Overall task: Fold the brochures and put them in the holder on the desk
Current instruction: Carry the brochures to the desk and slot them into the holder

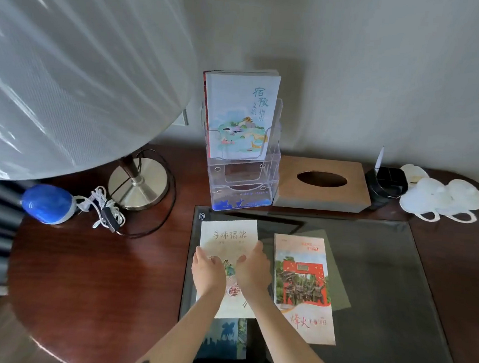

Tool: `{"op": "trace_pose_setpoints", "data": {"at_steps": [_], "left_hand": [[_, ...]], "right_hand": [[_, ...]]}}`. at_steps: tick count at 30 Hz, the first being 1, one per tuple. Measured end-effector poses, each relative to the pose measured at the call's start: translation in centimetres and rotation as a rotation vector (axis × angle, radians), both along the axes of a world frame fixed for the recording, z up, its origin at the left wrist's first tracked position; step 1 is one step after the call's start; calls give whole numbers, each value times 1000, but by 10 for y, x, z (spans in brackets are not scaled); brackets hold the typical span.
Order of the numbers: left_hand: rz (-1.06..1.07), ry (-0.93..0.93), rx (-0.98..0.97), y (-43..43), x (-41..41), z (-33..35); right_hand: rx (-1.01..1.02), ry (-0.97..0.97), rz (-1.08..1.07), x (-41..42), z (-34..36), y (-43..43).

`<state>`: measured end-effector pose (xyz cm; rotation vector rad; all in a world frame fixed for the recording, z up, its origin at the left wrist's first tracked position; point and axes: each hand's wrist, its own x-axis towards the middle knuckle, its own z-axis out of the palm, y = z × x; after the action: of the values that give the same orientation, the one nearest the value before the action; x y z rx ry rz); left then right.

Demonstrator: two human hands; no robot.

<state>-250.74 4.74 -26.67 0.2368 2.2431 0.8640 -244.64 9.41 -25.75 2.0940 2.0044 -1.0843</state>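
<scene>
The left hand (207, 270) and right hand (253, 268) rest, fingers relaxed and open, on the cream brochure (228, 233) on the counter's (96, 279) glass mat (382, 278). A red brochure (304, 289) lies at its 3 o'clock. The clear holder (242, 178) stands at 12 o'clock, a blue brochure (239, 109) inside.

Desk (96, 270): dark red-brown wood grain. Desk mat (382, 278): smoky grey. Cream brochure (228, 237): tan lettering, small green and red pictures. Red brochure (304, 286): red arch, green trees, red script on cream. Blue brochure (223, 337): dark blue silhouettes. Holder (242, 178): clear, blue strip at base. Pale-blue brochure (239, 109): teal characters, green-yellow landscape drawing. Tissue box (322, 193): tan. Lampshade (69, 67): white. Pen stand (387, 181): black.
</scene>
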Motion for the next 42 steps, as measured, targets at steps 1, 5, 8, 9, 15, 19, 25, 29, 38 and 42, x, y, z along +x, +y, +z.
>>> {"op": "trace_pose_setpoints", "data": {"at_steps": [1,5,8,9,15,19,25,29,38,42], "left_hand": [[-5,-6,0,-1,0,0],[-9,-23,-2,-3,-2,1],[3,-26,-13,-5,-7,0],[18,-29,-12,-6,-9,0],[126,-68,23,-5,-20,1],[132,-107,41,-5,-28,-6],[145,-124,224,8,-27,8],[109,-83,343,32,-33,33],[81,11,604,103,-45,103],[116,23,700,126,-54,130]], "right_hand": [[-12,12,-10,1,-1,1],[-41,46,-53,4,-5,1],[-53,59,-67,4,-4,2],[-61,69,-78,4,-3,3],[-118,158,-209,4,-4,7],[-172,194,-291,10,-8,16],[-214,293,-266,19,-2,36],[-116,448,-246,23,22,64],[66,691,-298,17,91,135],[113,782,-263,11,118,161]]}}
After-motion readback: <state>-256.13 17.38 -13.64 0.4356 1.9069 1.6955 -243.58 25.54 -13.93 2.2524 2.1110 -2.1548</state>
